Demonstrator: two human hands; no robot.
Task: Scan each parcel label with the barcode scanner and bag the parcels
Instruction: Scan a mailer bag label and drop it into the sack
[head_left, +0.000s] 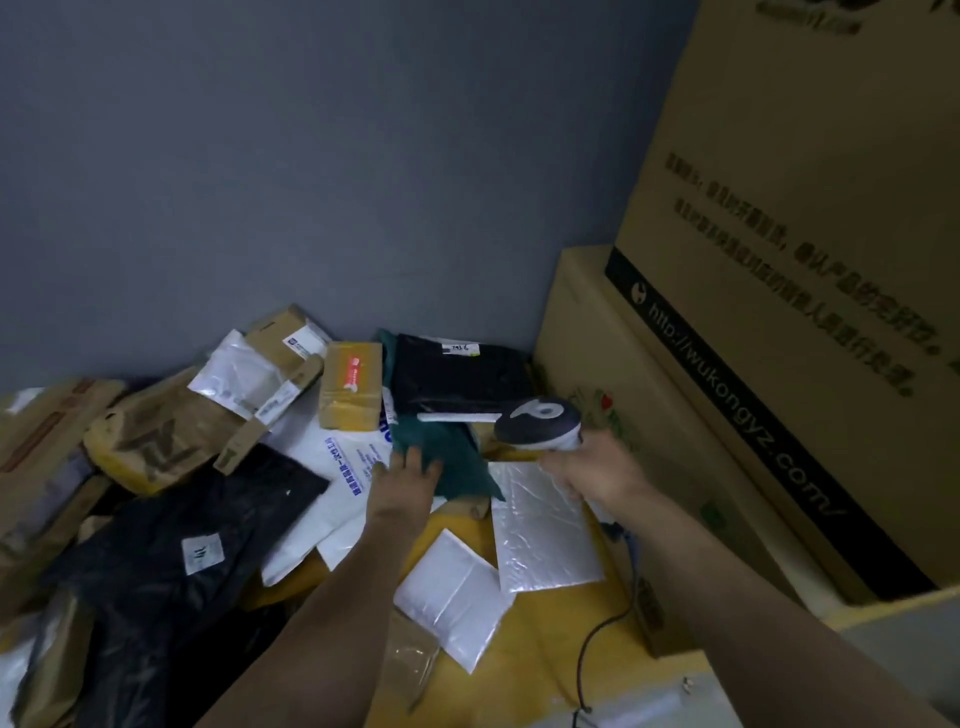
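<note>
While the right grip curls round the barcode scanner, the left grip, fingers spread flat, touches 1 green parcel lying just left of the scanner.

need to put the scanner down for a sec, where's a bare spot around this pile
Bare yellow surface between the small white mailer and the black cable. Left and back are crowded with black bags and brown parcels.

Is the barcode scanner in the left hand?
No, the right hand grips the barcode scanner, while the left hand rests on the green parcel.
</note>
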